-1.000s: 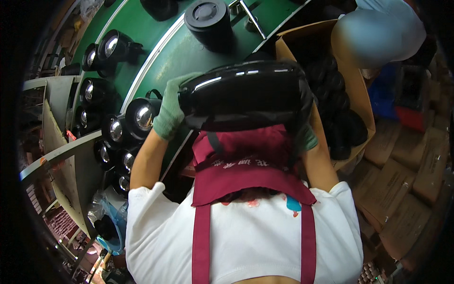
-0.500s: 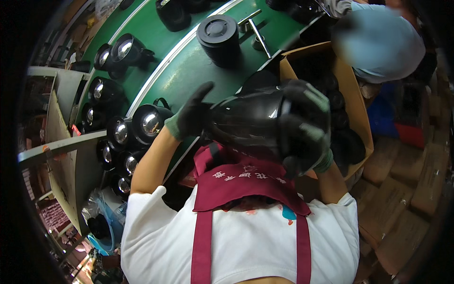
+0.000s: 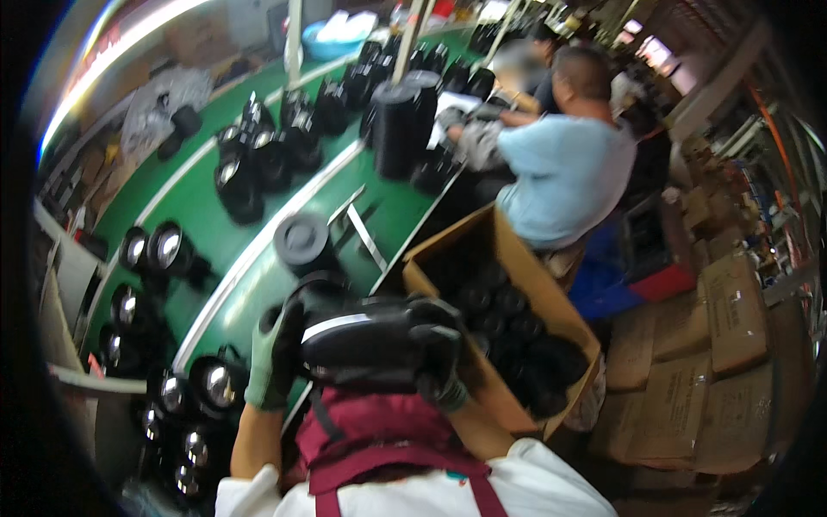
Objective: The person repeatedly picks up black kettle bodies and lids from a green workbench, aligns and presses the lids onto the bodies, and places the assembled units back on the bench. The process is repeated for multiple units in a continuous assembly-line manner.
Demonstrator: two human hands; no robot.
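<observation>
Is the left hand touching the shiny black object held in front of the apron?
Touching. In the head view, the gloved left hand lies against the left end of the shiny black object, no gap showing.

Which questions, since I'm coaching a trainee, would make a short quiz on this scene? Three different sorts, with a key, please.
1. Multiple choice: where is the open box relative to the held part?
A) to its left
B) to its right
C) directly beneath it

2. True or false: the left hand and the right hand both touch the held part.

3. Fill in: the co-worker's shirt is light ____.

Key:
1. B
2. True
3. blue
</observation>
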